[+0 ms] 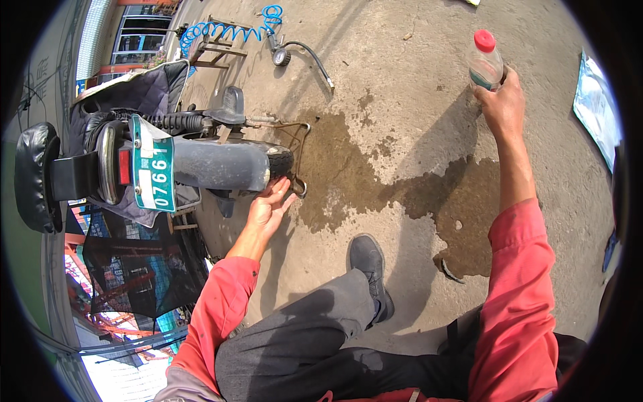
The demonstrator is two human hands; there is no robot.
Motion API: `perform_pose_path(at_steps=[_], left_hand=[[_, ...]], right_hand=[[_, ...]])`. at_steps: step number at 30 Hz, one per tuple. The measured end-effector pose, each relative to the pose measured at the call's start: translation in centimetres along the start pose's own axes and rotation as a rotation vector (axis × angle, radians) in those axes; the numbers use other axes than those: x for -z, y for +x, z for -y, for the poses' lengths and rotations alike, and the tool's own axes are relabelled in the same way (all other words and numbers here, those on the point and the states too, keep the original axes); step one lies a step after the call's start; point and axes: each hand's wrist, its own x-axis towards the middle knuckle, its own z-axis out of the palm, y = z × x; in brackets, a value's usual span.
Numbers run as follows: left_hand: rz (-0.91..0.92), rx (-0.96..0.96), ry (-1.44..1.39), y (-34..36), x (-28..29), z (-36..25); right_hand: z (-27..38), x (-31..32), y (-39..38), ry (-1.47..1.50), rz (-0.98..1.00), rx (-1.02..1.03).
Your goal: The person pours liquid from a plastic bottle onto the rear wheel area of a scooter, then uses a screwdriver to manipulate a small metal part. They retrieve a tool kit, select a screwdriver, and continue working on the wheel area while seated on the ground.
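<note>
Looks like you're at the wheel-handling step, left hand [266, 212] loosely open at the rear tyre [282, 161] left of centre, right hand [501, 104] gripping the red-capped bottle [487, 63] upper right, so next move probably needs a steady grip.

Motorbike [221, 164] at left, rear wheel [281, 161] toward the middle, left hand [268, 211] at its near edge; wet patch [341, 167] on the ground [402, 80] begins beside the wheel and spreads right. Right hand [504, 100] around the bottle [487, 60], well right of the wheel; gauge [281, 57] beyond the wheel (coiled hose [271, 11] behind, running left). Shoe [367, 258] nearer than the patch, between the hands left to right.
</note>
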Motion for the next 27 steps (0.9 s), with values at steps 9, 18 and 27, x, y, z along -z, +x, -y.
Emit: perform_pose_path(at_steps=[9, 18, 27], left_hand=[[0.008, -0.080, 0.012, -2.1, 0.6, -1.6], [-0.025, -0.210, -0.054, -3.7, 2.1, -2.5], [0.010, -0.083, -0.051, -3.6, 0.2, -1.9]], right_hand=[[-2.4, -1.6, 0.1, -0.077, -0.126, -0.115], [-3.8, -2.7, -1.1, -0.087, -0.218, -0.163], [-2.3, -2.3, 0.1, -0.100, -0.313, 0.031]])
